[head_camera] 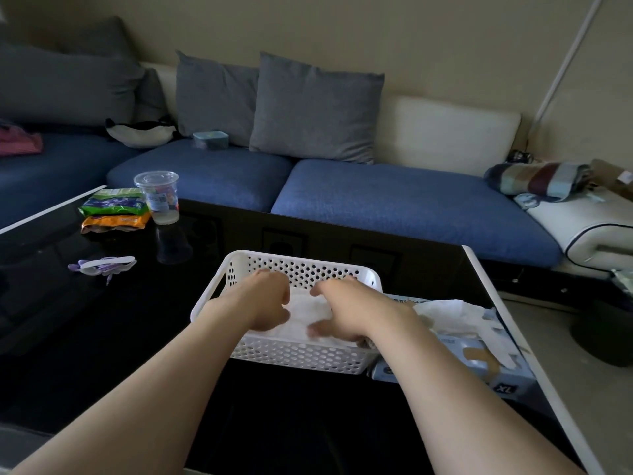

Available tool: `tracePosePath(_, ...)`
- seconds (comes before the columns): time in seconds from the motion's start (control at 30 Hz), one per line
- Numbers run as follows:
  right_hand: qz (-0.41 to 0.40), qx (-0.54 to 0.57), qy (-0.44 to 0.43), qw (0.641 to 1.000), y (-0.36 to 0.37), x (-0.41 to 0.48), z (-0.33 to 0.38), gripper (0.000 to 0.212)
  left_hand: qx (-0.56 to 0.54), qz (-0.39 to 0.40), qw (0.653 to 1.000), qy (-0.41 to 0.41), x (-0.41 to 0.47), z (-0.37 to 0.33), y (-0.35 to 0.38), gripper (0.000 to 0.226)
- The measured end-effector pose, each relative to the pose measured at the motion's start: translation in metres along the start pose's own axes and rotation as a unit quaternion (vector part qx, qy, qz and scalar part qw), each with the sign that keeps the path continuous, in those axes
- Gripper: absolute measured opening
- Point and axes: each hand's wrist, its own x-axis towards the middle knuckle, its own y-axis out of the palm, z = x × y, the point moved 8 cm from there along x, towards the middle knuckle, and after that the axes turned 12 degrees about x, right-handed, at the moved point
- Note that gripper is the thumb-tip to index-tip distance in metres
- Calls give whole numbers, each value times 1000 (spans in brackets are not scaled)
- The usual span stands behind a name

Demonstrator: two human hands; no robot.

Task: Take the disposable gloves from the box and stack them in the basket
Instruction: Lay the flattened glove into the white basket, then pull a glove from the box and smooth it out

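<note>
A white perforated plastic basket [301, 354] stands on a glossy black table [102, 337]. Inside the basket lies a flat stack of thin white disposable gloves [308, 313]. Both hands reach into the basket. The left hand [270, 299] curls its fingers and thumb onto the stack's left edge and pinches it. The right hand [346, 310] does the same on the right edge.

Touching the basket's right side is a blue-grey cardboard glove box [479, 358], with more crumpled white gloves [445, 310] spilling from its top. Beyond the basket to the left stand a clear plastic cup [159, 197] and green and orange snack packets [116, 209]. A blue-cushioned sofa [394, 197] sits behind the basket.
</note>
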Motion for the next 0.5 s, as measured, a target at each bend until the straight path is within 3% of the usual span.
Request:
tracePosePath(0.1,-96,7,-29,995,-22,-16,0,43,-19,-60,998,27,0,-23,-13,6)
tracePosePath(0.2,-212,1,-9,977,-52,-41,-19,26,-51,-94,993,56,-4,-46,-22,19)
tracePosePath(0.3,-278,13,74,958,-78,-68,-58,30,-95,-105,983,115,-13,-77,-30,33)
tracePosePath(0.4,-245,17,145,959,-82,-87,-98,48,-100,-123,975,153,-15,-102,-36,31)
tracePosePath(0.5,-221,32,153,963,-76,-95,-118,58,-99,-125,971,180,-14,-116,-34,30)
